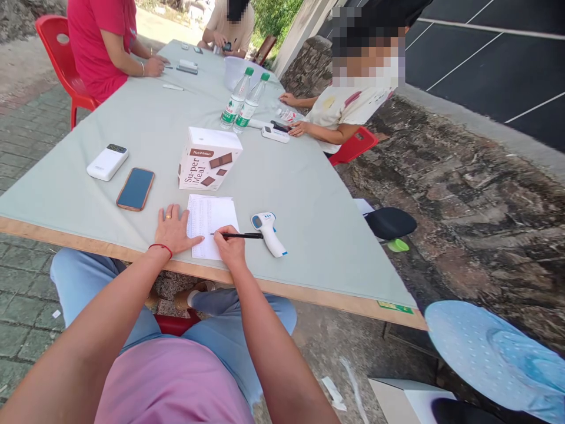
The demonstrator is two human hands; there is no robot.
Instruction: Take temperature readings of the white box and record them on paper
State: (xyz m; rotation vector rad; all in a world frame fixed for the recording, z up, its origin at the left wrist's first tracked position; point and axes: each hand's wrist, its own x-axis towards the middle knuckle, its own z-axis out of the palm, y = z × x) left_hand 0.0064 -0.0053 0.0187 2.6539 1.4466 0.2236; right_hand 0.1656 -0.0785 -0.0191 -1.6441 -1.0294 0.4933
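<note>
Pen (247,235) likely light, stiff: pinch near tip, right hand (231,247) closed round it. Paper (212,215) likely flimsy: steady at nine o'clock, left hand (175,231) spread flat there, grasping nothing.

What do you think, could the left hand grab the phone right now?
Probably yes. The left hand looks empty, spread flat with its thumb on the paper; the phone lies close by, and nothing stands between them on the table.
</note>
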